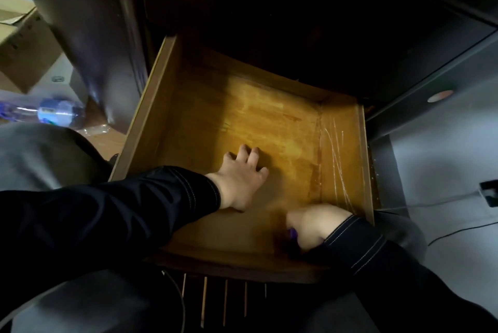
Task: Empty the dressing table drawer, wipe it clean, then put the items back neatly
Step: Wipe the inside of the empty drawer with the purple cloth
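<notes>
Grey floor [442, 160] spreads to either side of a dark dressing table [269, 9] in the head view, and its wooden drawer [145, 117] stands pulled out towards the person. Streaked amber boards show across the drawer's bottom, with a shiny, creased film along the inner right wall. The left hand [242, 179], coming from a black sleeve [151, 198] with pale stitching, lies inside the drawer near the middle of the bottom, its fingers [253, 153] released, spread and resting on the wood. The right hand [315, 225] is down in the near right corner of the drawer, its fingers curled round a small purple thing [292, 234]; this is too blurred to tell what it is. Outside the drawer, on the left, a clear plastic bottle [58, 112] with a blue label lies on its side near a cardboard box [24, 44]. On the right a thin cable [444, 230] trails over the floor.
</notes>
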The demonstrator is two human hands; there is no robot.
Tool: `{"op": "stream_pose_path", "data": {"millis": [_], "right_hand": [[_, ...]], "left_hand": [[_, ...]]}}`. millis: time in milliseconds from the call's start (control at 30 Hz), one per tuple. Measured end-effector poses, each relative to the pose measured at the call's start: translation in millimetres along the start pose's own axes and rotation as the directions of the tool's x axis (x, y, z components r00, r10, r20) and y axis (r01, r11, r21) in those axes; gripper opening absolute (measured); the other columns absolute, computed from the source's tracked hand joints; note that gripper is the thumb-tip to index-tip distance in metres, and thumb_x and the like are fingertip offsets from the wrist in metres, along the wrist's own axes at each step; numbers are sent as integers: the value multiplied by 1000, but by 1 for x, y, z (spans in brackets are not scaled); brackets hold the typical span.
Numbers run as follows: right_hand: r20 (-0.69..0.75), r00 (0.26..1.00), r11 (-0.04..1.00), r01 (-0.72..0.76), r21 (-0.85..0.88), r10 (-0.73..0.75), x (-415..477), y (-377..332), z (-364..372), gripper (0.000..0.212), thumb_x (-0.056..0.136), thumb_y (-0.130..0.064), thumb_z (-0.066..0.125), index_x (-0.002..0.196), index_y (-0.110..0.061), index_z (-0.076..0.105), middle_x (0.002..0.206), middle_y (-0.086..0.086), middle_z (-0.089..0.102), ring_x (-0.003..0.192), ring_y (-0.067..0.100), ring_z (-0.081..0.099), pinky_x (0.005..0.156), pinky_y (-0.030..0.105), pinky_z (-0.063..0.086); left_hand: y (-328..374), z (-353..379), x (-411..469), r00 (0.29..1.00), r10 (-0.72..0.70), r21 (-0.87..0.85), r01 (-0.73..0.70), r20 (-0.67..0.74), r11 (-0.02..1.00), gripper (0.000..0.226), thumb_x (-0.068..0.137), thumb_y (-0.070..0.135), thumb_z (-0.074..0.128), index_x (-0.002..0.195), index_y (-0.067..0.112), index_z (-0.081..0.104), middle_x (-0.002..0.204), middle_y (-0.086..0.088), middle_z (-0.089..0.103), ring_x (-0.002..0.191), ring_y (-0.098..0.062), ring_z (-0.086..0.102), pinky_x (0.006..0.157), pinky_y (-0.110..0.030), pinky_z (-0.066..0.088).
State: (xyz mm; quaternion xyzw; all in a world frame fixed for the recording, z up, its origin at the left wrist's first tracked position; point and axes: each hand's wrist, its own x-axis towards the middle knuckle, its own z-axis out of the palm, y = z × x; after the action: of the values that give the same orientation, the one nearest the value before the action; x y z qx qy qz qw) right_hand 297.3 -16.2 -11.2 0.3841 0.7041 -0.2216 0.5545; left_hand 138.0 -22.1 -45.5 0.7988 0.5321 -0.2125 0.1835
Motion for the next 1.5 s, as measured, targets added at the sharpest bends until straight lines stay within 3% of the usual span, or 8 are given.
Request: {"op": "stream_pose_path", "data": {"millis": [400,533,733,833,967,1067,1200,1500], "right_hand": [[-104,983,969,170,182,-153,-15,4,0,27,90,-21,75,115,-16,68,110,9,68,76,19,60,46,21,50],[-345,890,777,436,455,-297,-33,15,-1,27,86,-25,80,112,-23,70,104,-4,74,93,14,69,85,37,58],[-654,752,631,468,619,83,-49,39,12,54,80,-42,82,122,-43,47,122,-14,60,110,3,62,93,39,58],[-600,799,358,576,735,-52,-53,49,22,77,75,-43,83,140,-45,40,139,-7,53,116,11,66,84,39,62],[-823,553,762,477,438,127,-51,78,22,48,82,-59,59,129,-47,54,135,-31,50,118,-7,54,100,36,50],[-938,287,956,160,247,194,-25,95,16,25,96,-35,55,119,-31,66,135,-14,54,136,9,38,120,46,31],[-949,294,988,59,140,116,4,102,14,17,94,-32,60,103,-31,74,126,-10,64,136,16,42,125,38,-7],[-969,174,969,141,202,177,6,100,13,11,88,-25,64,83,-24,73,85,-12,69,98,13,57,127,34,5]], "left_hand": [[1,-2,-1,1000,-3,-15,3,24,1000,84,89,29,65,157,16,17,162,-27,-6,149,-50,-4,117,-61,24],[7,-3,3,984,73,-318,-122,-161,940,57,90,29,61,144,20,44,149,-14,35,141,-38,28,113,-51,35],[18,-19,1,984,149,-995,99,96,-17,41,97,58,51,113,25,69,114,-9,74,108,-31,69,82,-46,61],[20,-16,-4,946,318,-977,124,63,-176,29,91,47,67,113,29,70,113,-6,75,103,-28,72,77,-44,60],[21,-8,2,996,37,-996,-87,-87,2,21,89,11,73,109,7,68,100,-11,73,91,-24,68,82,-28,53],[35,8,-4,958,209,-930,-251,-198,269,23,90,14,74,111,10,68,106,-10,72,97,-23,68,89,-31,53],[54,25,-7,870,476,-888,-317,-132,333,34,92,19,72,125,19,66,122,0,68,111,-14,63,101,-28,48],[83,8,2,834,517,-889,-372,-193,268,19,98,27,63,116,23,64,102,14,62,94,2,59,83,-15,46]]}}
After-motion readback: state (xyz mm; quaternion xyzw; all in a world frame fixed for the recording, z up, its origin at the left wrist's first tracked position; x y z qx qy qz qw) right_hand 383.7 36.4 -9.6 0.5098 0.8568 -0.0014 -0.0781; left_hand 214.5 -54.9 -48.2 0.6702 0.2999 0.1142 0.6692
